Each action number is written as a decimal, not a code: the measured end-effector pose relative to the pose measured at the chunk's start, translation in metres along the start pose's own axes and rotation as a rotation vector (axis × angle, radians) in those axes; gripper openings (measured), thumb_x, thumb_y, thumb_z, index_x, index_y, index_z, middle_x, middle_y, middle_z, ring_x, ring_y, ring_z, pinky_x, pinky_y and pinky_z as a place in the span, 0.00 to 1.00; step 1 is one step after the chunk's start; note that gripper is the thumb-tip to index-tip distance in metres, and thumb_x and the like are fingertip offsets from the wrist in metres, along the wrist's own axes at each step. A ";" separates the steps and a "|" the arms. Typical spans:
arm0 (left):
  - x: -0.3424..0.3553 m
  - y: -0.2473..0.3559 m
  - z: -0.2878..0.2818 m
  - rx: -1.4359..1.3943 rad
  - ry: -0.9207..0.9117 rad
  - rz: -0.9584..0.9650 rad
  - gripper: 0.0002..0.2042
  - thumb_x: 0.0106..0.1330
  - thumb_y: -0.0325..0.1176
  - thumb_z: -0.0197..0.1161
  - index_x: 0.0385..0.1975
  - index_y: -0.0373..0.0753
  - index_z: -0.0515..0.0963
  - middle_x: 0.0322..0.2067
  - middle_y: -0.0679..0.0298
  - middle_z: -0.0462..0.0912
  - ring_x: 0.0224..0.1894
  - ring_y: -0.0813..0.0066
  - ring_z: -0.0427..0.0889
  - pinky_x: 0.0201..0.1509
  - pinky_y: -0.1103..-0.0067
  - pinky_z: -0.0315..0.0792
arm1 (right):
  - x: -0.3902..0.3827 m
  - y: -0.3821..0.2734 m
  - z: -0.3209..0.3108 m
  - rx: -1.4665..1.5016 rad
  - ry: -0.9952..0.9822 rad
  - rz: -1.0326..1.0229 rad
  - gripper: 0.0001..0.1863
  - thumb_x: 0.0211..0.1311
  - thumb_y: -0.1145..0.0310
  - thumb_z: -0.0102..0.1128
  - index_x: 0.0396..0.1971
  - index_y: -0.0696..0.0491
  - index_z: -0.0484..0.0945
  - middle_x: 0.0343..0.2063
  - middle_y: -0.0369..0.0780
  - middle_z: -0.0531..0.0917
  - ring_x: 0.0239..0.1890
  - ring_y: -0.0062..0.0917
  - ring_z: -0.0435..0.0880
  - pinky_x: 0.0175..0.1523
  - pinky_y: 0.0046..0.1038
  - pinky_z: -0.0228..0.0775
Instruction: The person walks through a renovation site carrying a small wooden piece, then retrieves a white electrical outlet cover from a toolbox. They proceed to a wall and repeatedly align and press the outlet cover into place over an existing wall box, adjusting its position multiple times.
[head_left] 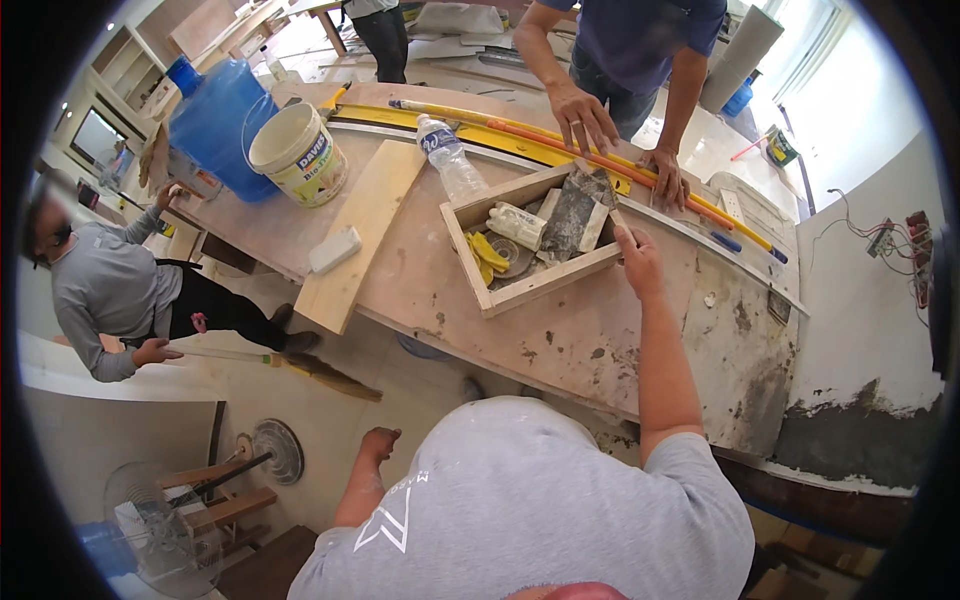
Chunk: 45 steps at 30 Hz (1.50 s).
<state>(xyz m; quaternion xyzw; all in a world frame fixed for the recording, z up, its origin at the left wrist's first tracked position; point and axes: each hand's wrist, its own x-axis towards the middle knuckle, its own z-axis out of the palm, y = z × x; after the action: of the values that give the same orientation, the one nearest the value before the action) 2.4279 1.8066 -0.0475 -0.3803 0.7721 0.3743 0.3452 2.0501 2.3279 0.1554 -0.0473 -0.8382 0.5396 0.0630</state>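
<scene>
Wooden box (553, 281): shallow, open-topped, dirty. Count: 1 box, 1 clear bottle (455, 170) beside it. Right hand (640, 262) grasping box corner; left hand (380, 443) curled, can't tell if clenched.

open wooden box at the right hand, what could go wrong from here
With only the right hand on its right end, the open wooden box might tilt, perhaps spilling the grey-smeared flat piece inside. Sliding it could also knock the clear plastic bottle with a blue label close behind it.
</scene>
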 end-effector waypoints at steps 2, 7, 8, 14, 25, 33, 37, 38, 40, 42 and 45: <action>-0.005 -0.005 -0.003 0.005 -0.021 0.041 0.22 0.68 0.50 0.58 0.34 0.32 0.81 0.24 0.55 0.82 0.24 0.65 0.82 0.28 0.72 0.79 | 0.001 -0.018 -0.003 -0.027 -0.024 -0.004 0.23 0.65 0.50 0.61 0.40 0.58 0.82 0.33 0.44 0.81 0.35 0.30 0.79 0.42 0.30 0.70; -0.016 0.003 -0.010 0.014 0.009 0.008 0.22 0.68 0.50 0.58 0.35 0.33 0.81 0.25 0.54 0.82 0.25 0.64 0.81 0.29 0.71 0.79 | 0.010 -0.078 0.003 -0.353 0.404 -0.638 0.23 0.54 0.49 0.69 0.35 0.56 0.82 0.32 0.42 0.80 0.40 0.36 0.79 0.49 0.36 0.69; -0.016 0.005 -0.010 0.010 0.017 0.010 0.21 0.68 0.50 0.58 0.36 0.33 0.81 0.26 0.54 0.82 0.25 0.64 0.81 0.29 0.70 0.79 | 0.012 -0.086 0.005 -0.348 0.406 -0.636 0.23 0.54 0.49 0.69 0.35 0.56 0.82 0.32 0.42 0.80 0.40 0.36 0.79 0.49 0.36 0.69; -0.014 0.014 -0.001 -0.020 -0.002 -0.022 0.21 0.67 0.50 0.58 0.37 0.34 0.81 0.30 0.53 0.83 0.30 0.60 0.82 0.34 0.68 0.79 | 0.006 -0.127 0.029 -1.037 -0.107 -0.207 0.34 0.48 0.46 0.72 0.49 0.54 0.76 0.50 0.41 0.76 0.57 0.35 0.72 0.57 0.42 0.67; -0.067 0.146 -0.029 -0.052 0.163 0.446 0.23 0.62 0.46 0.66 0.47 0.30 0.79 0.36 0.58 0.85 0.31 0.73 0.81 0.36 0.78 0.76 | 0.011 -0.117 0.041 -1.114 -0.187 -0.203 0.36 0.45 0.51 0.75 0.53 0.53 0.73 0.54 0.43 0.71 0.61 0.39 0.67 0.59 0.45 0.66; -0.142 0.304 -0.059 -0.480 0.145 0.835 0.28 0.65 0.43 0.65 0.58 0.30 0.70 0.44 0.54 0.83 0.41 0.72 0.83 0.45 0.79 0.77 | -0.002 -0.127 0.053 -1.107 -0.125 -0.227 0.39 0.45 0.52 0.75 0.56 0.52 0.70 0.57 0.43 0.69 0.62 0.40 0.65 0.62 0.47 0.62; -0.143 0.372 -0.051 -0.476 0.090 0.713 0.36 0.62 0.52 0.66 0.59 0.27 0.68 0.46 0.50 0.82 0.42 0.65 0.84 0.44 0.75 0.77 | -0.004 -0.114 0.043 -0.950 0.005 -0.255 0.38 0.48 0.54 0.73 0.58 0.54 0.69 0.60 0.42 0.67 0.63 0.40 0.63 0.62 0.45 0.61; -0.138 0.383 -0.049 -0.475 0.090 0.718 0.36 0.62 0.52 0.66 0.59 0.27 0.68 0.46 0.50 0.82 0.42 0.65 0.84 0.44 0.75 0.77 | 0.000 -0.102 0.043 -0.950 0.009 -0.255 0.38 0.48 0.54 0.73 0.58 0.54 0.69 0.60 0.42 0.67 0.63 0.40 0.63 0.62 0.45 0.61; -0.118 0.398 -0.042 -0.224 0.139 0.805 0.39 0.59 0.56 0.66 0.58 0.27 0.68 0.46 0.47 0.81 0.43 0.57 0.84 0.46 0.69 0.77 | 0.010 -0.071 0.040 -0.721 0.303 -0.377 0.35 0.50 0.56 0.71 0.57 0.55 0.69 0.59 0.46 0.70 0.62 0.44 0.67 0.62 0.47 0.62; -0.106 0.403 -0.037 -0.220 0.167 0.858 0.38 0.58 0.56 0.66 0.58 0.28 0.69 0.47 0.46 0.81 0.45 0.54 0.83 0.47 0.67 0.76 | 0.017 -0.057 0.032 -0.599 0.205 -0.304 0.36 0.50 0.57 0.71 0.58 0.56 0.69 0.58 0.49 0.71 0.61 0.45 0.68 0.62 0.46 0.62; -0.105 0.408 -0.046 -0.090 0.185 0.793 0.35 0.59 0.53 0.66 0.56 0.28 0.69 0.44 0.50 0.82 0.42 0.57 0.83 0.46 0.68 0.76 | 0.012 -0.064 0.022 -0.505 0.005 -0.133 0.37 0.51 0.59 0.70 0.60 0.58 0.66 0.56 0.53 0.73 0.59 0.48 0.71 0.63 0.44 0.63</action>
<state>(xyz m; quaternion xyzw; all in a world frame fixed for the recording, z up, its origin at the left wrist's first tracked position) 2.1213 1.9781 0.1890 -0.1000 0.8694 0.4761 0.0863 2.0344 2.2836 0.2057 -0.0077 -0.9475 0.3077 0.0868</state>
